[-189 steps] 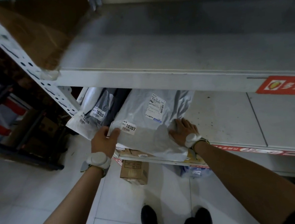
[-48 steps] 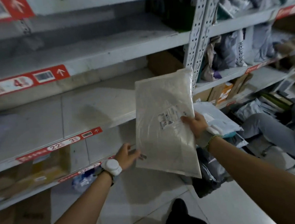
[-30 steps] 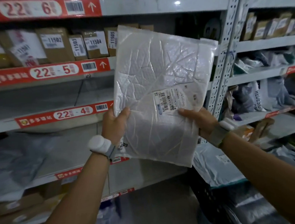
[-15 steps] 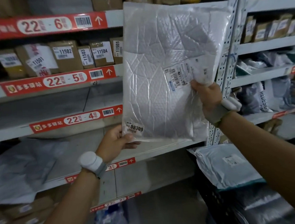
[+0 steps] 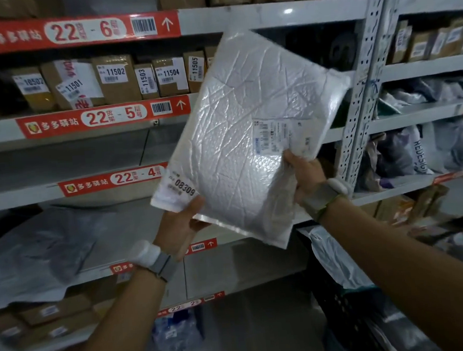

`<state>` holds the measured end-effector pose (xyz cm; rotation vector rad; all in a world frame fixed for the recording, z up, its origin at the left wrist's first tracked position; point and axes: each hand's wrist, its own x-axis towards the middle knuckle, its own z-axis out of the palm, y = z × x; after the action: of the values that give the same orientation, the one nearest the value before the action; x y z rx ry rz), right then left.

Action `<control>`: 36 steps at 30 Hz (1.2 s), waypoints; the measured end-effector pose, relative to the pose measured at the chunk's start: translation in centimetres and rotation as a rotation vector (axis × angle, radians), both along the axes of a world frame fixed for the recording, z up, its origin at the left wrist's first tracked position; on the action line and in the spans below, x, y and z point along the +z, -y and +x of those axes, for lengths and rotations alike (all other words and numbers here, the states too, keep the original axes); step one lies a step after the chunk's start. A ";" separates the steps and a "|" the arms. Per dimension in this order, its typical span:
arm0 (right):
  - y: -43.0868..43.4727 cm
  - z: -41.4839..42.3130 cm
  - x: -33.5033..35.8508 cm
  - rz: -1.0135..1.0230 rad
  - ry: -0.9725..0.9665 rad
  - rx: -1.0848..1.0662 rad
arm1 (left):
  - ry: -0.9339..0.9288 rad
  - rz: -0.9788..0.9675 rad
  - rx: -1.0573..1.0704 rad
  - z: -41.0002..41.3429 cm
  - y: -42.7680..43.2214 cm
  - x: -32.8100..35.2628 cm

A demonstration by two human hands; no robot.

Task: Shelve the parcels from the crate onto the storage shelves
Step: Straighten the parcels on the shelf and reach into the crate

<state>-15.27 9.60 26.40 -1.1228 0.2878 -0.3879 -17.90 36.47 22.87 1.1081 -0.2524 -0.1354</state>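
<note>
A flat white bubble-mailer parcel point(image 5: 238, 136) with a tag reading 08309 is held up in front of the shelves, tilted with its top leaning right. My left hand point(image 5: 179, 226) grips its lower left corner by the tag. My right hand point(image 5: 306, 176) grips its lower right edge under the shipping label. The dark crate point(image 5: 343, 313) stands on the floor at lower right, with a pale blue-white parcel point(image 5: 335, 261) lying on top of it.
Shelf 22-5 point(image 5: 104, 117) carries a row of cardboard boxes point(image 5: 117, 79) numbered 11501 to 11505. Shelf 22-4 point(image 5: 114, 180) has bare room. A grey poly bag point(image 5: 37, 251) lies on the shelf below. A perforated upright point(image 5: 367, 81) divides off the right bay, packed with bags.
Over the last second the parcel has been raised and tilted clockwise. My left hand went from its left edge to the tagged lower corner. Earlier I pushed a grey bag onto a low shelf.
</note>
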 end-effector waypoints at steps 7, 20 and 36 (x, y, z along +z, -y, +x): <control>-5.1 -0.7 -6.1 0.094 -0.181 0.179 | -0.070 0.274 0.476 -1.0 -5.4 -4.5; -14.3 1.8 -15.8 0.081 -0.344 0.489 | -0.312 0.421 0.605 -1.8 -16.4 -12.2; -36.5 17.7 -24.0 -0.184 -0.540 0.739 | -0.653 0.457 0.853 8.2 -34.9 -17.2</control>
<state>2.46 46.13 2.39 -1.4156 0.2878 0.5631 -9.74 71.36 5.63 1.4694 0.8732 0.2215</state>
